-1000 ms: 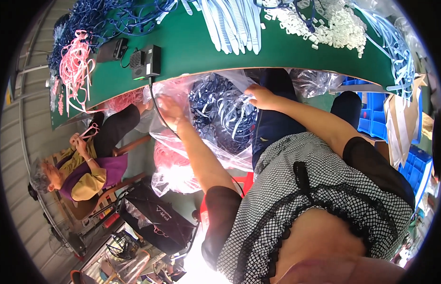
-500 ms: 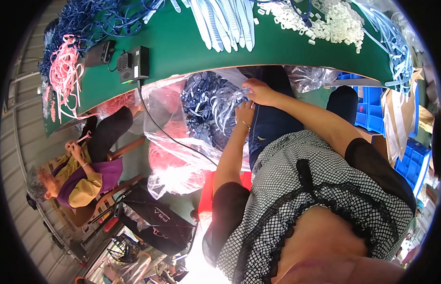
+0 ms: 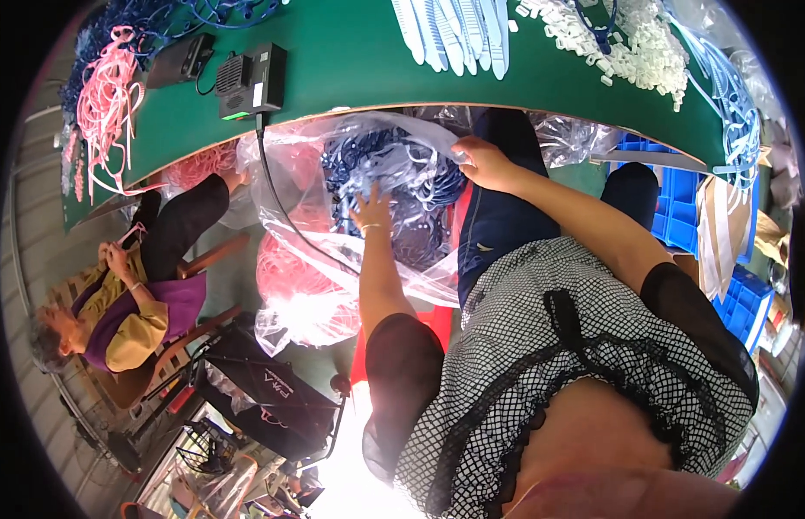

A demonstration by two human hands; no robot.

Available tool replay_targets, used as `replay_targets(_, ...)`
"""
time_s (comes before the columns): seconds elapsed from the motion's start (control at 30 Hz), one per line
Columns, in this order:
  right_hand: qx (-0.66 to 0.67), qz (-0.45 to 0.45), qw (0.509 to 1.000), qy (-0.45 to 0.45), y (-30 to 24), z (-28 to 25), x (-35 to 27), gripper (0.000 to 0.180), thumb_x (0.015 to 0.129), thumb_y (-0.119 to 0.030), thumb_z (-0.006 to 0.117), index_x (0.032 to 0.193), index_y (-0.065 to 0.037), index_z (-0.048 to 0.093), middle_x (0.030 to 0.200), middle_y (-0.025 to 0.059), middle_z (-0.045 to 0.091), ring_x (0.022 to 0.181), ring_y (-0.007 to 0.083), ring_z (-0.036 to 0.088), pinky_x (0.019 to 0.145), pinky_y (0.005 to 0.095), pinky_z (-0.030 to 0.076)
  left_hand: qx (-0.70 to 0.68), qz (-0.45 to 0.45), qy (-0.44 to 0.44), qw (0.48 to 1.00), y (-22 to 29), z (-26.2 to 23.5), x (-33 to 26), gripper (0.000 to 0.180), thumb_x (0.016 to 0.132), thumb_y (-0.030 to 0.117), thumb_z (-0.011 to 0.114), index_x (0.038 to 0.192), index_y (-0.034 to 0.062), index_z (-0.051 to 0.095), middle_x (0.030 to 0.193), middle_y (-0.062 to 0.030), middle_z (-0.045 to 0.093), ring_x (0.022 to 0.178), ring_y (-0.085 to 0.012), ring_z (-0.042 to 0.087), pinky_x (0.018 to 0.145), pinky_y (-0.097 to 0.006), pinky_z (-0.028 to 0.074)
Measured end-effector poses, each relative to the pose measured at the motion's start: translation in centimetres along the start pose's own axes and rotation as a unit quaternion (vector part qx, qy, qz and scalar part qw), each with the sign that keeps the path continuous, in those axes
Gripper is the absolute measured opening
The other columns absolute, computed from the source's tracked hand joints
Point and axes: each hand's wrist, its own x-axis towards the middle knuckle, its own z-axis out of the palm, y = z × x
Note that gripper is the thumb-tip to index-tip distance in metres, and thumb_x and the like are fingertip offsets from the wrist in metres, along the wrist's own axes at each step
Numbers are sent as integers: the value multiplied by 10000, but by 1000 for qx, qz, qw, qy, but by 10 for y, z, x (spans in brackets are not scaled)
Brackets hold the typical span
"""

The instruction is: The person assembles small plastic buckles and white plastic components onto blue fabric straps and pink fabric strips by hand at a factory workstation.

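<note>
Below the table's edge, a large clear plastic bag [image 3: 433, 281] stands with its mouth spread, holding a tangle of dark blue straps [image 3: 359, 160]. My left hand [image 3: 372, 212] reaches over the left part of this bag, its fingers apart and resting on or just above the straps. At the bag's right rim, beside my knee, my right hand [image 3: 487, 164] is closed on the plastic film. Some whitish loops show among the blue ones, partly under the film. What lies deeper in the bag is hidden.
The green table [image 3: 351, 78] carries light blue straps [image 3: 454, 35], small white plastic pieces [image 3: 636, 56], pink straps [image 3: 108, 86] and a black device [image 3: 254, 82] whose cable hangs past the bag. Pink bundles [image 3: 286, 268] lie left. Another person [image 3: 152, 294] sits far left; blue crates [image 3: 679, 203] stand right.
My left hand has moved left, away from my right hand, and its fingers have spread. The bag's mouth is wider now. My right hand stays near the rim; the whole view has shifted slightly.
</note>
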Motion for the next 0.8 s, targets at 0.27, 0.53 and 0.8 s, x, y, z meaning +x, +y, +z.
replay_targets(0.27, -35, -53, 998, 9, 9, 8, 4, 382, 736, -96, 594, 1107, -30, 527, 1148, 159, 520, 1006, 328, 543, 855, 382, 452, -161, -197, -42, 966, -56, -14, -10, 560, 718, 117, 629, 1231, 289, 483, 1445, 2, 197, 1310, -353, 199, 997, -481, 334)
replay_targets(0.53, -103, -94, 990, 14, 19, 9, -3, 394, 666, -79, 563, 1059, -51, 542, 1007, 178, 539, 947, 352, 535, 803, 417, 453, -249, -73, 251, 933, -15, -2, 5, 495, 726, 215, 572, 1204, 113, 491, 1348, -150, 342, 1164, -381, 363, 992, -486, 292)
replay_targets(0.8, -70, -180, 981, 26, -1, -45, -54, 327, 705, -121, 604, 1012, -21, 550, 1043, 170, 533, 943, 340, 548, 822, 398, 449, -227, -28, -7, 974, -11, 88, 75, 802, 615, 267, 637, 1302, 9, 314, 1227, -222, 471, 1126, -375, 466, 971, -438, 349)
